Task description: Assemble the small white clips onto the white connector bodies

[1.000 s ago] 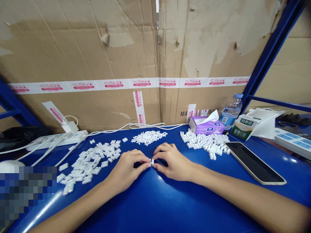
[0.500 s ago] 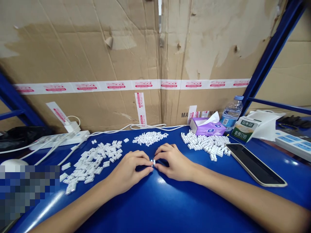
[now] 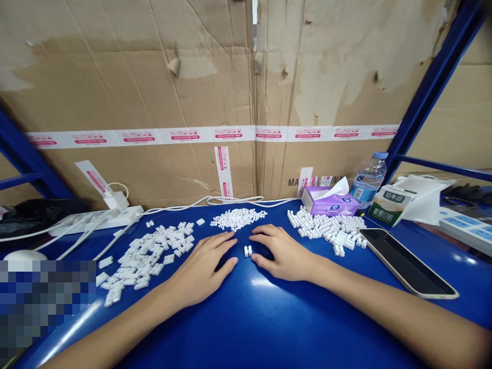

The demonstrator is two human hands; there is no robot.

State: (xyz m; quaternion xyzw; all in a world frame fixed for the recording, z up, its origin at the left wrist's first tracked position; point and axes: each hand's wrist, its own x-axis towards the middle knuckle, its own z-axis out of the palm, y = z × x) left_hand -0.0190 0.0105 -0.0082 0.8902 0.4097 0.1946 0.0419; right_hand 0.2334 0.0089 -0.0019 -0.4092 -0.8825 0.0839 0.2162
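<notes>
A small white two-part plastic connector (image 3: 248, 251) lies on the blue table (image 3: 246, 318) between my hands. My left hand (image 3: 207, 264) is to its left, thumb and fingers apart, holding nothing. Closer to it on the right, my right hand (image 3: 282, 253) is open too, its thumb tip just beside the connector. Beyond my fingertips sits a pile of tiny white pieces (image 3: 236, 219). Flat white plastic pieces (image 3: 144, 256) are spread out left of my left hand. To the right, past my right hand, is a heap of white connectors (image 3: 328, 228).
A purple tissue pack (image 3: 330, 204), a water bottle (image 3: 369, 179) and a green-and-white carton (image 3: 388, 205) stand at the back right. A phone (image 3: 407, 264) lies near my right forearm. White cables run from a power strip (image 3: 126, 218) along the cardboard (image 3: 172, 174) behind.
Both hands have let go of the small connector and their fingers have spread. My left hand has drawn back leftward; the connector now rests on the table.
</notes>
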